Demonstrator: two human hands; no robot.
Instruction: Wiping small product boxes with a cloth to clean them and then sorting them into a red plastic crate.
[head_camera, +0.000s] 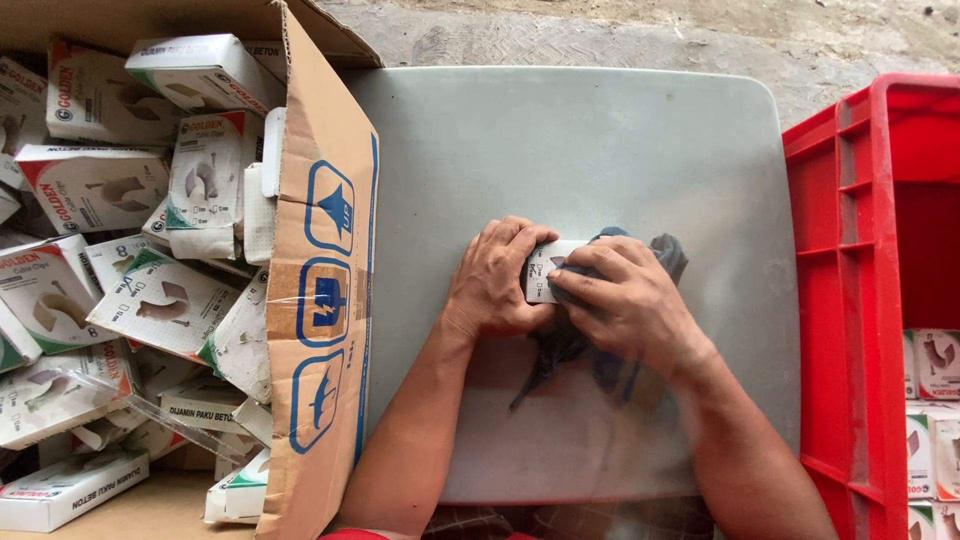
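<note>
- The left hand (495, 280) is curled around a small white box (545, 268) and seems to press it down on the grey bench (600, 140), most likely so the box does not slide.
- The right hand (625, 300) is closed on a dark cloth (600, 330). Its fingers push the cloth against the top and side of the box.
- The small white box sits near the middle of the bench, between the two hands. Only a bit of it shows, because the hands cover the rest.
- Part of the cloth hangs down toward the person, under the right wrist, and a bit pokes out past the fingers on the far side.
- A big cardboard box (325, 250) stands at the left edge of the bench, and its flap leans up right beside the left arm. It is full of many white boxes (160, 300) thrown in all ways.
- A red crate (850, 300) stands at the right edge of the bench. A few more white boxes (935, 400) lie inside it, low down.
- The far half of the bench is bare, so there is room to move that way.
- To the left and right the room is tight, since the cardboard box and the crate close in both sides.
- Past the far edge of the bench there is a rough grey floor (700, 30).
</note>
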